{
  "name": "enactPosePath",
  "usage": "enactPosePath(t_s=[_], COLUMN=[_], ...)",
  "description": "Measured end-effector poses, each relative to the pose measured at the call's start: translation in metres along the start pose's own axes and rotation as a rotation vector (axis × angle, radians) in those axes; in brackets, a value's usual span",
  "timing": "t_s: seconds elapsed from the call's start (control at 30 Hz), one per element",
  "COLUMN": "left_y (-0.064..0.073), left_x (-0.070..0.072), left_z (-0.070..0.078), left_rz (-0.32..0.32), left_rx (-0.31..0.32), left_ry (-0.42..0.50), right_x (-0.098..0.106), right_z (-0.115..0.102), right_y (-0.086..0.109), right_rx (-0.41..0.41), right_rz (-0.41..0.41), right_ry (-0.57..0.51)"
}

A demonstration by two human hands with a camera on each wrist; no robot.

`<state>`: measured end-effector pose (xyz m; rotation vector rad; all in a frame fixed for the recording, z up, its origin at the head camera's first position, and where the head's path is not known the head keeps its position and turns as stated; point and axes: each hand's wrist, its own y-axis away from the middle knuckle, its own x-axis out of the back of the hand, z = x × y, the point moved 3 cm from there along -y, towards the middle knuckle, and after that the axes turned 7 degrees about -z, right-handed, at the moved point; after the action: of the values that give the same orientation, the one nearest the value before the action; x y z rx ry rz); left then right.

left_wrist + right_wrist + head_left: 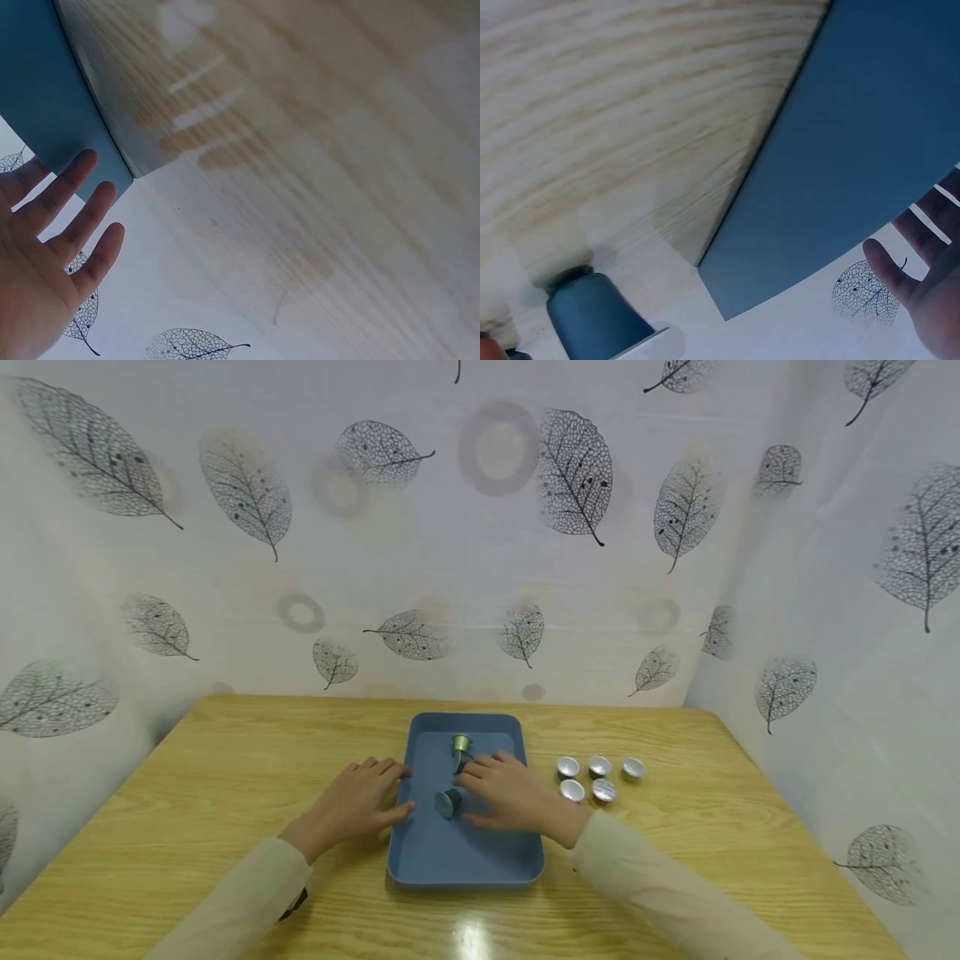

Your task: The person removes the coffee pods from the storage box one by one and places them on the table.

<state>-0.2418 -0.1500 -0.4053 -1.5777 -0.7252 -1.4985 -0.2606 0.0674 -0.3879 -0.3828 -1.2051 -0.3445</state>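
A blue-grey tray (468, 864) lies on the table with coffee capsules inside. Toward its far end is a green capsule (461, 742); close by, a dark capsule (459, 762) is partly covered by my right fingers. Another dark capsule (448, 803) lies on its side, silver lid facing left. My right hand (510, 792) reaches over the tray's right side, fingertips by the dark capsules and fingers spread in the right wrist view. At the left rim, my left hand (356, 802) has its fingertips and thumb against the tray, fingers fairly straight.
Right of the tray stand several capsules with silver lids up, among them a front one (603, 790) and a far right one (633, 767). The wooden table (255, 760) meets a leaf-patterned curtain (465, 560) behind and at both sides.
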Motion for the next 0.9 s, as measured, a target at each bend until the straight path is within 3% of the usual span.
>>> enactPosePath(t_s=[0.9], left_y=[0.000], left_x=[-0.002], left_z=[0.000], left_rz=[0.013], left_rx=[-0.005], left_ry=[0.005], right_x=[-0.009], right_z=[-0.011], right_y=[-0.019], right_rx=[0.025], right_rz=[-0.071], right_ry=[0.032])
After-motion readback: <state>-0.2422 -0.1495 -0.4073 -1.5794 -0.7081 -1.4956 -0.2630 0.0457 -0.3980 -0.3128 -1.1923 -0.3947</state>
